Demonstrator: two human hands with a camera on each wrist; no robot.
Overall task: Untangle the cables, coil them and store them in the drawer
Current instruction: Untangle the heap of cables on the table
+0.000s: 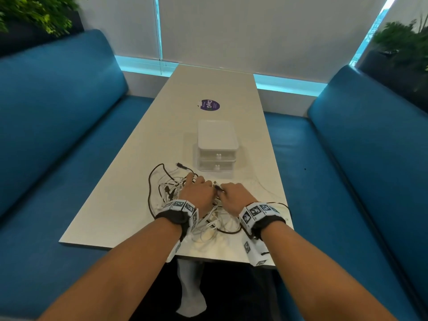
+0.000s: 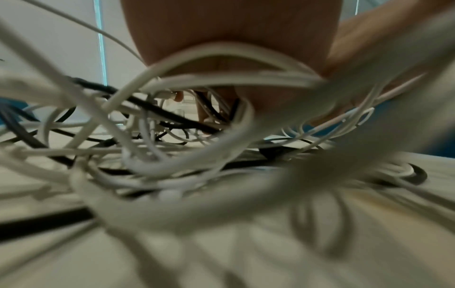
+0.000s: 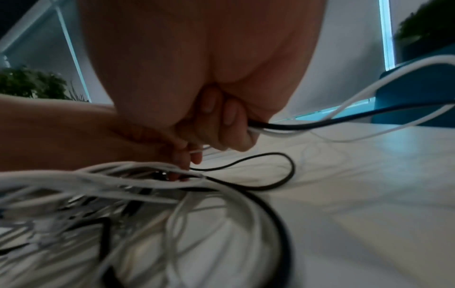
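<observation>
A tangle of white and black cables point(image 1: 172, 193) lies on the near end of the white table point(image 1: 115, 205), and both hands are in it. My left hand point(image 1: 200, 186) reaches down into the heap, its fingertips point(image 3: 183, 155) pinching a thin white cable. Just to its right, my right hand point(image 1: 229, 192) has its fingers point(image 3: 229, 124) curled round a black cable and a white cable point(image 3: 320, 124) that trail off to the right. In the left wrist view the palm point(image 2: 234, 29) hovers over blurred loops of cable point(image 2: 197, 124). Right behind the tangle stands a white two-drawer unit point(image 1: 217, 144), both drawers closed.
A purple round sticker point(image 1: 210, 105) lies farther back on the table. Blue benches point(image 1: 58, 135) flank both long sides, with plants point(image 1: 34, 15) in the far corners. A black cable end point(image 1: 181, 166) points toward the drawer unit. One black loop point(image 1: 283, 206) reaches the table's right edge.
</observation>
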